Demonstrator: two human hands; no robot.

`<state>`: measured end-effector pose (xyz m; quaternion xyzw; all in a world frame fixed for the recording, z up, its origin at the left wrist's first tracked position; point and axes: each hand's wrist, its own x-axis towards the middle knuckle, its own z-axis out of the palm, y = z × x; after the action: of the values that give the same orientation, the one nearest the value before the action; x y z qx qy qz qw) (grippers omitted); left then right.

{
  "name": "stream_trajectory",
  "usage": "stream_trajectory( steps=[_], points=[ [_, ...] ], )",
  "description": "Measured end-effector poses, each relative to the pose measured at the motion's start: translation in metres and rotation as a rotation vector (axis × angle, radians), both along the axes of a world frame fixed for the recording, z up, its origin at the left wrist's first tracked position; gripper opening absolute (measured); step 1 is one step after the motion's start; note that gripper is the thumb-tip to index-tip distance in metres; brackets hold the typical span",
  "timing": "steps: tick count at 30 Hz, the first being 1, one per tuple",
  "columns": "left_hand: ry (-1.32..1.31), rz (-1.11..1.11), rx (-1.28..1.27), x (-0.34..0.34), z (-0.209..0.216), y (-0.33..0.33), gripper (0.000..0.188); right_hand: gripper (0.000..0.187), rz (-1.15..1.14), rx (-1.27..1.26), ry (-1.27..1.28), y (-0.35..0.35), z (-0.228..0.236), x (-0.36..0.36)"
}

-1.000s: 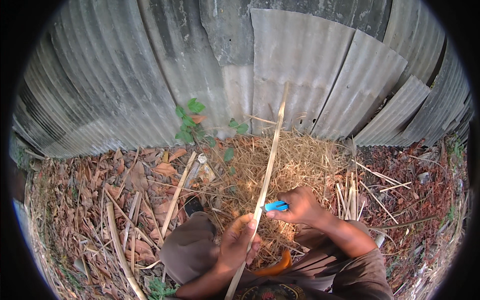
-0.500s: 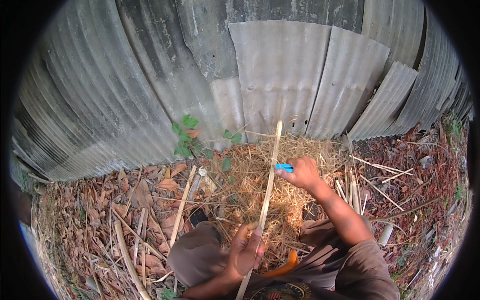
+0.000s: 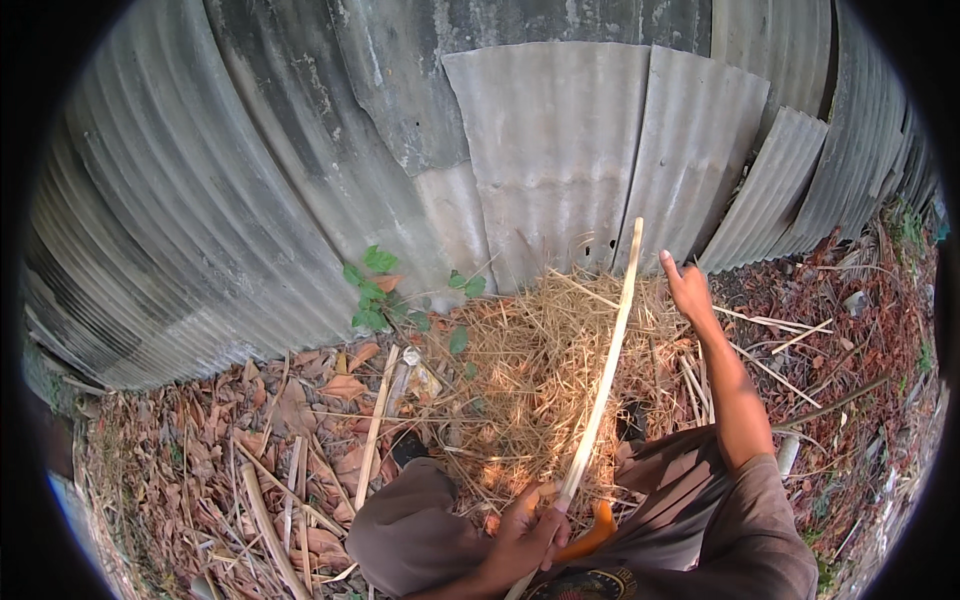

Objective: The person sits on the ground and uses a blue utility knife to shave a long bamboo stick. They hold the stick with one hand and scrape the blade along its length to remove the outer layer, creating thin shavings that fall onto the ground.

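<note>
head view: thin pale bamboo strip [image 3: 603, 375] in left hand [image 3: 525, 535]

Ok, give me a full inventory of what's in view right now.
Bamboo strip: one, pale yellow, long and slanted, lower end in the left hand, tip toward the wall.
Shavings pile: one, straw-coloured, under the strip.
Corrugated sheets: several, grey, leaning along the back.
Green plant: a few sprigs, at the foot of the wall.
Dry leaves: many, brown, ground at left and right.
Loose sticks: several, tan, lying among the leaves.
Orange handle: one, on the lap beside the left hand.
Left hand: closed on the strip.
Right hand: raised beside the strip's tip; its grip cannot be told.
</note>
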<state>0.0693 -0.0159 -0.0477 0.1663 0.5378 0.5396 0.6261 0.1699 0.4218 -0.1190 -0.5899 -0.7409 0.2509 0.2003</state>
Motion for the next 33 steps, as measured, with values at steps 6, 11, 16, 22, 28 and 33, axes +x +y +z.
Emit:
stream_trajectory(
  steps=[6,11,16,22,28,33],
  points=[
    [0.093,0.289,0.022,-0.034,-0.003,0.005,0.038,0.074,0.635,0.062,-0.015,-0.135,0.048,-0.039],
    [0.079,0.286,-0.012,-0.039,0.006,0.012,0.039,0.065,1.071,0.202,0.001,-0.214,0.058,-0.053],
    [0.107,0.346,-0.029,-0.036,0.011,0.013,0.038,0.066,1.096,0.215,-0.056,-0.22,0.055,-0.05],
    [0.117,0.317,-0.023,-0.025,0.009,0.013,0.035,0.067,0.919,0.328,-0.101,-0.202,0.044,-0.055],
    [0.135,0.194,0.025,-0.016,-0.001,0.009,0.033,0.071,0.633,0.386,-0.123,-0.131,0.029,-0.064],
    [0.165,0.189,0.052,-0.008,0.003,0.008,0.031,0.076,0.633,0.392,-0.164,-0.109,0.013,-0.065]
  ],
)
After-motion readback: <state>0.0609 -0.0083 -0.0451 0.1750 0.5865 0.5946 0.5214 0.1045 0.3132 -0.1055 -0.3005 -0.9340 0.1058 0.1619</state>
